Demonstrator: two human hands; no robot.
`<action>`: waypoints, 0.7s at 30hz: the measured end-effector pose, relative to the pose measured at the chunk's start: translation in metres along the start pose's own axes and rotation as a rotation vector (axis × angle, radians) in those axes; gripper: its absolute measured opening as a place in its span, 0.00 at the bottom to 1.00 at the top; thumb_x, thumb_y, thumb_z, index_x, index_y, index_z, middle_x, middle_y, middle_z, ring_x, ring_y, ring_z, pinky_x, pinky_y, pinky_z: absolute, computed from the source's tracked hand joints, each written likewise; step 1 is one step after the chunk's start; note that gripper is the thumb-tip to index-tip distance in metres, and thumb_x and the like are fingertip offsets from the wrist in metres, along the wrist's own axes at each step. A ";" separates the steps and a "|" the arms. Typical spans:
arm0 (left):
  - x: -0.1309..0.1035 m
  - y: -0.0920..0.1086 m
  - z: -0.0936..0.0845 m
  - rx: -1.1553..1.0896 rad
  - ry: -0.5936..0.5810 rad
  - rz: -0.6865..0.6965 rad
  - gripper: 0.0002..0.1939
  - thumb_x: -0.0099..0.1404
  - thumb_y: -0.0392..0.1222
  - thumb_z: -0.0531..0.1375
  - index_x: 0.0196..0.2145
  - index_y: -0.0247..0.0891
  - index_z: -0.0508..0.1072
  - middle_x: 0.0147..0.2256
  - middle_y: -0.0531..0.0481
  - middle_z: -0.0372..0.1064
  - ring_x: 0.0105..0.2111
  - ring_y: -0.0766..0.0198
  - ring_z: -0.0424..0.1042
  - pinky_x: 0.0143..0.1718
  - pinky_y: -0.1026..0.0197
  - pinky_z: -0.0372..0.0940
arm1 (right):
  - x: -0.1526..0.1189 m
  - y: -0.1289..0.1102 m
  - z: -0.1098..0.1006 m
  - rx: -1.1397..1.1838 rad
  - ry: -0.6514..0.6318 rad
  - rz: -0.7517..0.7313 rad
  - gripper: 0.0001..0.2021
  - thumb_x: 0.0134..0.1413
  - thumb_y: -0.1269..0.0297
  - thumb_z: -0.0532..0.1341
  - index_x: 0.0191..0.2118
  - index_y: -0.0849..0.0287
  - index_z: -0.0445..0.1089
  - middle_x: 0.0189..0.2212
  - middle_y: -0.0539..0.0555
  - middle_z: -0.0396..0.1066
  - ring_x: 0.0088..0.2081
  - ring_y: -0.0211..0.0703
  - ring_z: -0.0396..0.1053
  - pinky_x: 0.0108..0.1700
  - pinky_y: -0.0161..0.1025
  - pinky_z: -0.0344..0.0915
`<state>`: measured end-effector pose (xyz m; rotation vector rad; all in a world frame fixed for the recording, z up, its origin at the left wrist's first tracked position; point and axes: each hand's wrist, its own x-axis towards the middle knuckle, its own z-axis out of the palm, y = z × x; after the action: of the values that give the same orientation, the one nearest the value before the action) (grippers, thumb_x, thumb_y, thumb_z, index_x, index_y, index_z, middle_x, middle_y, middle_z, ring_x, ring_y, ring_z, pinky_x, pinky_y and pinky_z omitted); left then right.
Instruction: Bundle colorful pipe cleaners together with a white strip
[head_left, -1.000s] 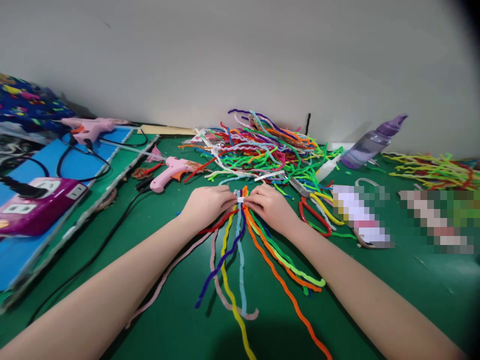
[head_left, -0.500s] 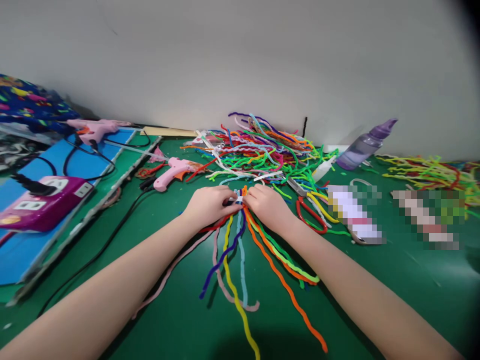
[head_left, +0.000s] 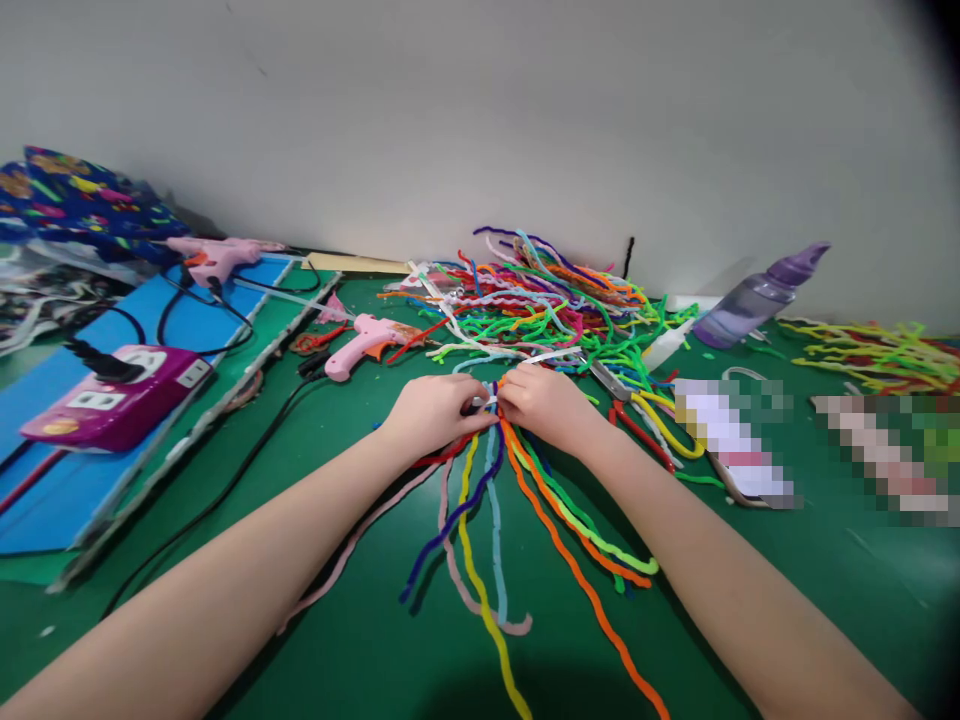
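Head view, from my remote station: left hand [head_left: 435,415] and right hand [head_left: 547,405] met at the gathered end of a fanned bundle of multicoloured fuzzy stems [head_left: 496,530], central on the smooth green tabletop [head_left: 360,640]. Fingers of both hands were closed, pinching around a small white band [head_left: 492,400]; I judged the two-sided hold stopped the stems slipping apart while loose lengths splayed toward the camera. A pink plastic glue gun [head_left: 367,345] lay nearby, left, probably for easy reach. Pale flecks dotted the surface; a plain grey wall [head_left: 480,120] rose behind.
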<state>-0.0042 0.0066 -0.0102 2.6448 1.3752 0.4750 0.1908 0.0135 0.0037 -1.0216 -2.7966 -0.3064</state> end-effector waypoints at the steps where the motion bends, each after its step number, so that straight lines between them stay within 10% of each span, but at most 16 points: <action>1: 0.000 0.000 0.000 -0.004 0.001 0.000 0.18 0.60 0.58 0.55 0.39 0.43 0.73 0.31 0.54 0.72 0.29 0.66 0.69 0.26 0.66 0.54 | -0.001 0.001 0.001 0.041 0.009 0.017 0.07 0.57 0.70 0.56 0.30 0.62 0.69 0.29 0.56 0.68 0.34 0.42 0.62 0.36 0.37 0.56; 21: 0.001 0.005 0.001 0.035 0.050 0.021 0.16 0.61 0.56 0.55 0.34 0.40 0.70 0.30 0.54 0.72 0.26 0.66 0.68 0.24 0.66 0.53 | -0.006 0.018 0.015 0.604 0.083 0.184 0.05 0.54 0.69 0.59 0.29 0.62 0.69 0.28 0.51 0.68 0.32 0.37 0.63 0.34 0.33 0.56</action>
<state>0.0001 0.0048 -0.0095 2.6957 1.3829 0.5280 0.2059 0.0269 -0.0095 -1.0552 -2.4395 0.4770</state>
